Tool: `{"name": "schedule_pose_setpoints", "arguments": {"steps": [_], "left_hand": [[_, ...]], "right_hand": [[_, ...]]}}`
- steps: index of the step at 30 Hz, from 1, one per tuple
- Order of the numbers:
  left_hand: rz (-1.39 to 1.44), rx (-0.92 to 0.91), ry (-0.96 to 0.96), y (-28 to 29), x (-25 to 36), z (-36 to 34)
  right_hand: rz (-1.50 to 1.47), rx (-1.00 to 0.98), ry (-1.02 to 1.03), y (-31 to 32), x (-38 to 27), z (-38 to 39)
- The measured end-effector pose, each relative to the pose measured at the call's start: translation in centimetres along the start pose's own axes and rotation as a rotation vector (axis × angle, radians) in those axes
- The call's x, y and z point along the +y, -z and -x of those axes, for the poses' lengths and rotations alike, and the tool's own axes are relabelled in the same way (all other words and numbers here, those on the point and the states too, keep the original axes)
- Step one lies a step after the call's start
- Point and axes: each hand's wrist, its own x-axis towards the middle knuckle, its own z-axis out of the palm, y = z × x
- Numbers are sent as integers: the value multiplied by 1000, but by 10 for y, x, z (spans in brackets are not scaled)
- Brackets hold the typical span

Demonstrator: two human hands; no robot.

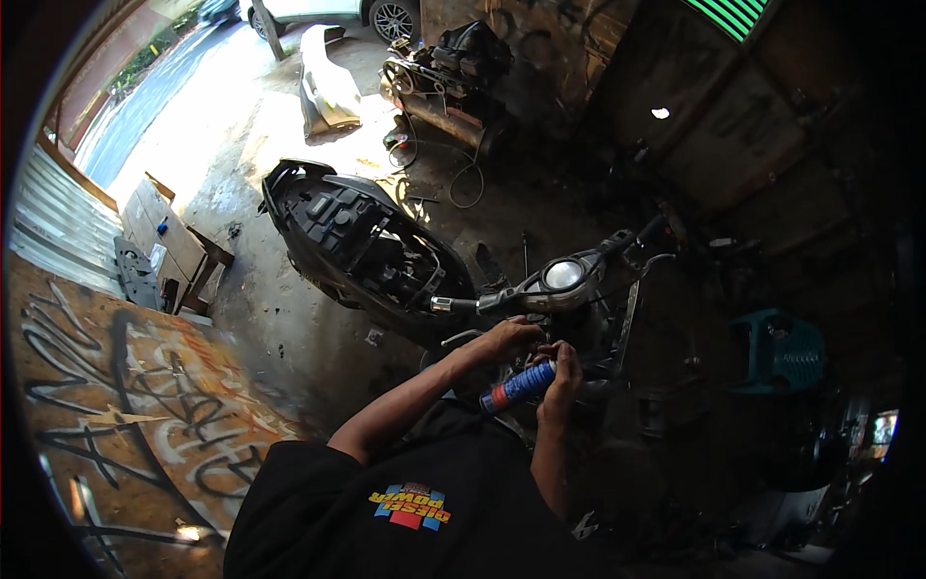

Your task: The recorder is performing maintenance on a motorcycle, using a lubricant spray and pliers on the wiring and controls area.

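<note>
Right hand [562, 378]: fingers grasping one end of a blue-and-red can [521, 387], which I see tilted, left of those fingers. Left hand [513, 338]: fingers curled; from my distant station I cannot tell whether on anything. Scooter handlebar [519, 299]: just beyond the left fingers. Round dial [562, 276]: farther out.

Grey floor [249, 309] bears a dark scooter [333, 210]; wooden bench [145, 210]; pale curved panel [323, 92]

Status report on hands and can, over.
Right hand holding can, tilted. Left hand close by, hold unclear. Handlebar just beyond both hands.
</note>
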Motion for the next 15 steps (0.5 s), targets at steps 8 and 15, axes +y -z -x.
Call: {"name": "schedule_pose_setpoints", "arguments": {"steps": [8,15], "left_hand": [[-50,-48,-11,5,3,-4],[13,-17,-82,6,0,-3]], "right_hand": [[105,-20,84,9,21,-8],[214,-50,157,9,31,-2]]}}
